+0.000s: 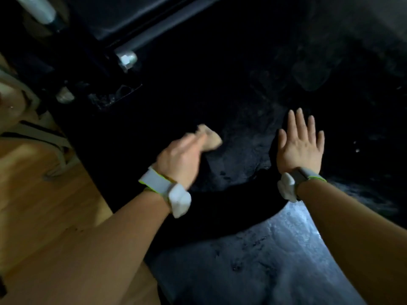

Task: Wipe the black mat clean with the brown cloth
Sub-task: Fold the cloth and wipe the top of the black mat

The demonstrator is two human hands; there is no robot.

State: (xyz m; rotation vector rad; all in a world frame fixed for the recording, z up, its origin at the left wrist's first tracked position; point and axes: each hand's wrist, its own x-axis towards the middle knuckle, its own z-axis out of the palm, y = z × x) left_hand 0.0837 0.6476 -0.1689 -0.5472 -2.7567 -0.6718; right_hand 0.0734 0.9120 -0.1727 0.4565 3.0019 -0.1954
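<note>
Wiping goes best with long overlapping strokes while the mat is pinned. Left hand (180,159) has its fingers curled round the bunched brown cloth (209,137), pressed on the black mat (242,249) near its middle; motion blur hides detail. Right hand (300,146) lies flat, fingers straight and spread, holding the mat down just beside the cloth.
</note>
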